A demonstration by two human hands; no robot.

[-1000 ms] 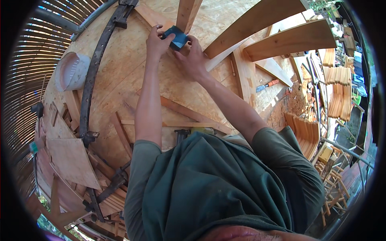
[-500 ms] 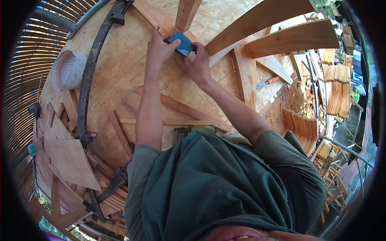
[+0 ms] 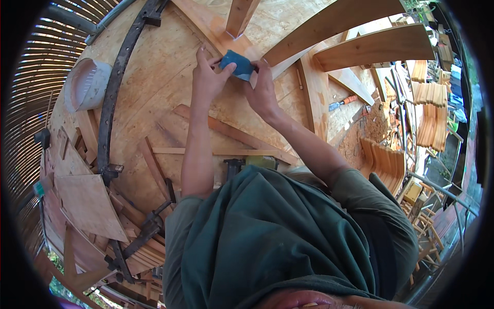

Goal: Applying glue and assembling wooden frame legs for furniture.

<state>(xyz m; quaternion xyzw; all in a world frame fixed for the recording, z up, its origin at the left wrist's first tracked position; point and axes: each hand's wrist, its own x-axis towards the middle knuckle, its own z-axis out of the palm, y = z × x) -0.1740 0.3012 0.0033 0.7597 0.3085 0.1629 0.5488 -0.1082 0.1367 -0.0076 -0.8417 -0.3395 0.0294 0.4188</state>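
Between my two hands is a small blue sandpaper-like sheet (image 3: 236,65), slightly curled, with a paler patch along its lower edge. My left hand (image 3: 210,73) pinches its left side, thumb on top and the other fingers partly behind it. At the right side, my right hand (image 3: 262,90) grips the sheet with thumb and fingers. Just beyond it lies a flat wooden board (image 3: 208,24), from which an upright wooden post (image 3: 240,18) rises; a whitish line runs along the post's foot. The sheet hides part of the board's near end.
Curved wooden pieces (image 3: 373,49) stand at the right, beside a chisel (image 3: 343,103) with an orange handle. A dark metal bar clamp (image 3: 119,77) crosses the plywood surface (image 3: 154,98) at left, near a white bucket (image 3: 88,85). Loose wood strips (image 3: 239,135) lie closer to me.
Both hands have drawn the blue sheet a little toward me and right, away from the post. The post's foot and its whitish line now show.
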